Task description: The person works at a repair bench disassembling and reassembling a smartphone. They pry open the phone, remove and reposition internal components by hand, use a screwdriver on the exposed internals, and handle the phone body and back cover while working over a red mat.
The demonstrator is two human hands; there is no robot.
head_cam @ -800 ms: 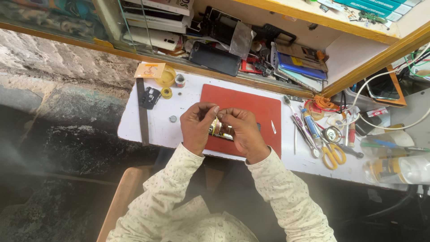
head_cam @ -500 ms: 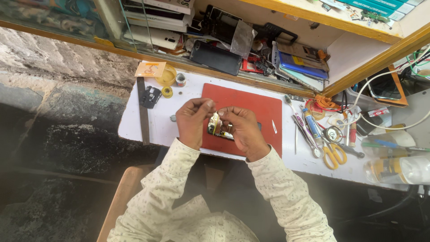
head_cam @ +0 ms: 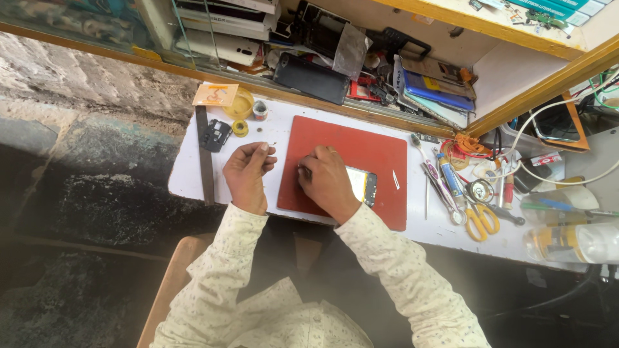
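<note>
Opened black rectangular phone (head_cam: 362, 185) lies flat on the red rubber work mat (head_cam: 380, 209), pinned under the right hand (head_cam: 329, 183), whose fingers press something thin against it. Left hand (head_cam: 250, 171) hovers over the white surface (head_cam: 187, 183), fingers pinched; on what, I cannot tell.

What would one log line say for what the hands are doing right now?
left hand: raised by the mat edge, fingers pinched | right hand: resting on phone | phone: flat on red mat | scissors: lying to the right
</note>
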